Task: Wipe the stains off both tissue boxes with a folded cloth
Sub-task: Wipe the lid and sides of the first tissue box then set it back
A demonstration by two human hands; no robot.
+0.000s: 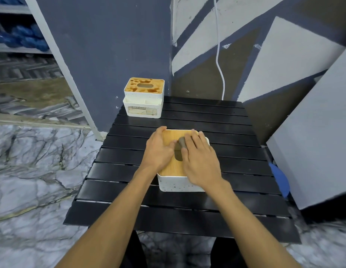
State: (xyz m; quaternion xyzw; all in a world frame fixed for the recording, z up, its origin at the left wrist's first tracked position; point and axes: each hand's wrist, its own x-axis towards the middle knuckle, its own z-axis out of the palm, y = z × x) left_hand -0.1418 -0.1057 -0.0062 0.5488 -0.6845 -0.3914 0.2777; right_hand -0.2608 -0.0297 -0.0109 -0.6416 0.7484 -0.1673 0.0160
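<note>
Best done with firm, overlapping strokes of the cloth (180, 142) across the wooden lid (173, 167) of the near tissue box (178, 183), pressing flat rather than with fingertips alone, and keeping the box pinned so as not to skid on the slatted desk (236, 132). Worth working out to the lid's edges and around the oval slot, then refolding to a clean face before moving on.

Left hand (158, 149) laid over the lid's left edge, fingers loosely spread and curled onto the far corner, steadying the box and gripping nothing else. Right hand (200, 161) spread nearly flat, palm down, pressing on a small grey wad that pokes out by the thumb; probably the folded cloth, though mostly hidden under the fingers. Cloth pinned against the lid, not clenched in a fist.

Near box sitting mid-desk, lid looking largely clean where visible. Far tissue box (144, 97) at the back left corner of the desk, well apart, its top blotched with brown stains and not yet wiped
</note>
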